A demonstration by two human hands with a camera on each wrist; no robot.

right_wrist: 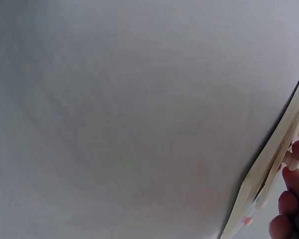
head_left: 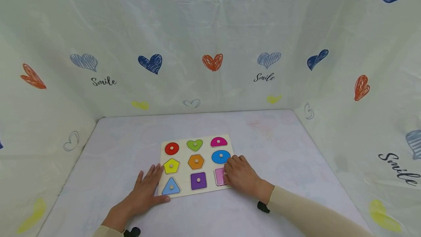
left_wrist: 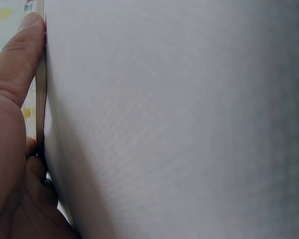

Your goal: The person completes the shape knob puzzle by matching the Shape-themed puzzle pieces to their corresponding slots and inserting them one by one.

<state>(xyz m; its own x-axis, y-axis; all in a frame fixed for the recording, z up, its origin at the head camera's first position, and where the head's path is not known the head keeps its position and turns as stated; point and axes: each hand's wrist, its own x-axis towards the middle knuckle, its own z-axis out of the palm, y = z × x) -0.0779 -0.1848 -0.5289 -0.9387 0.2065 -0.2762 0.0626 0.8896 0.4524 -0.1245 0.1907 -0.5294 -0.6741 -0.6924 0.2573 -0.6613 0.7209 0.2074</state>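
A white shape puzzle board (head_left: 182, 178) lies on the table with several coloured knobbed pieces in it. At its lower right corner is a pink four-sided piece (head_left: 219, 176), partly hidden by my right hand (head_left: 242, 176). In the right wrist view, thumb and finger pinch a small wooden knob (right_wrist: 290, 160) on that piece, whose edge stands a little above the board. My left hand (head_left: 144, 191) rests along the board's left side with fingers straight. Its thumb lies at the bottom edge, near the blue triangle piece (head_left: 171, 187).
On the board a purple square (head_left: 198, 185) sits left of the pink piece, and a blue oval (head_left: 220, 153) above it. The white table (head_left: 279, 138) ends at a curtain (head_left: 184, 87) printed with hearts, which hangs behind and at both sides.
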